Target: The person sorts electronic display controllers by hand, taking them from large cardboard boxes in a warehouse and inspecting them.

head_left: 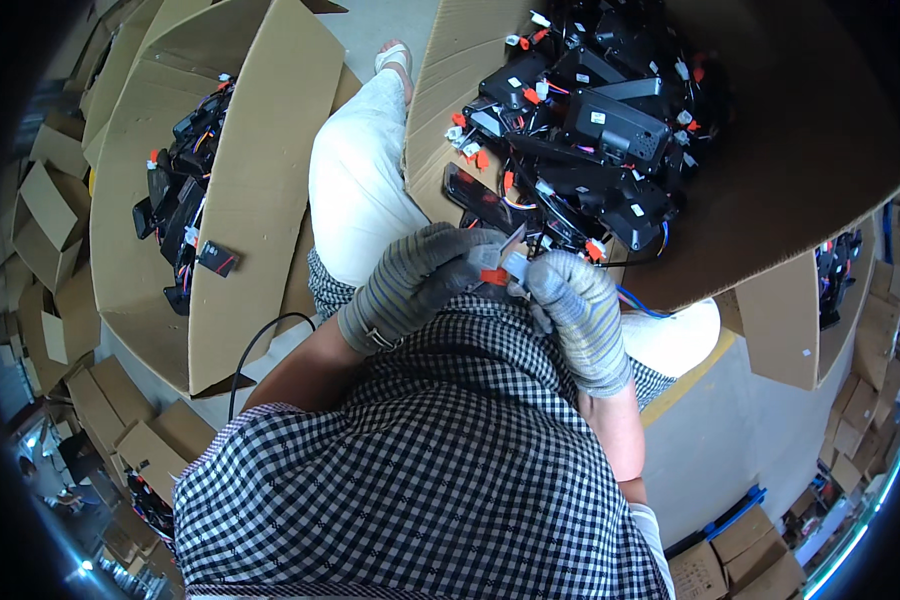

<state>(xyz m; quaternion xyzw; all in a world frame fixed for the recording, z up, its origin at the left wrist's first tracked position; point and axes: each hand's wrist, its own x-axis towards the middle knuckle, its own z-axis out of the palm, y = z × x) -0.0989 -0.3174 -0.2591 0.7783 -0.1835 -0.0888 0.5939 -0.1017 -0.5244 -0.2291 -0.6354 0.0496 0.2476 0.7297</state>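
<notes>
Both hands wear grey striped knit gloves and meet in front of my lap. My left hand [415, 280] is closed, its fingertips round a small wire connector with an orange-red part [493, 276]. Opposite it, my right hand [578, 310] pinches a pale bluish-white piece [516, 265] that touches or nearly touches the connector. Fingers hide how the two pieces fit together. Just beyond my hands, a large cardboard box [770, 230] holds a heap of black plastic display units [615, 130] with coloured wires and white and orange plugs. One dark glossy unit [475, 197] lies nearest my fingers.
Another open box [255, 190] on the left holds more black units [180, 200]. A third box [780, 320] stands at the right. A black cable [260, 335] loops beside my left forearm. Stacked cartons [50, 220] line the far left, and folded cartons [740, 560] lie at lower right.
</notes>
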